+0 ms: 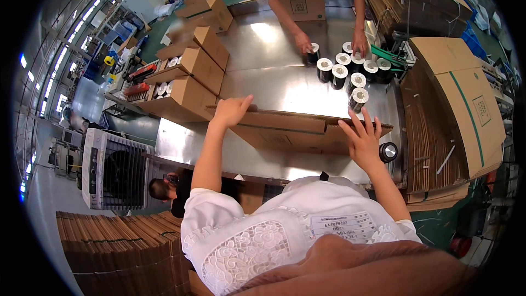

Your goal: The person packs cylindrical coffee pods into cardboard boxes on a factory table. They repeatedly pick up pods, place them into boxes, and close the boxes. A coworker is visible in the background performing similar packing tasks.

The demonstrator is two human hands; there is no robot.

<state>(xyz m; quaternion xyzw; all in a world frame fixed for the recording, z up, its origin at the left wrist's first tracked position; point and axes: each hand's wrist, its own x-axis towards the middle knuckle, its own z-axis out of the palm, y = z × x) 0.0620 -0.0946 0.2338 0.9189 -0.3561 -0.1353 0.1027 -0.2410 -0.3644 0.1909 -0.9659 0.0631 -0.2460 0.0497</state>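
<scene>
A brown cardboard carton (274, 132) stands on edge in front of me on the metal table, looking flat or nearly so. My left hand (232, 112) is closed around its upper edge near the left end, thumb pointing up; some of those fingers are hidden. At the right end my right hand (364, 141) rests against the upper edge with its fingers spread. Just right of that hand sits a black bottle with a silver-topped lid (388, 152). Beyond the carton stand several dark cylinders with white tops (339, 71).
Across the metal table (255, 85), a co-worker's hands (359, 43) touch the cylinders, beside another carton (298, 6). Open cartons (192, 96) line the left side. Stacked flat cardboard (433, 131) stands at right, more (120, 252) at lower left. Another person (160, 188) is low at left.
</scene>
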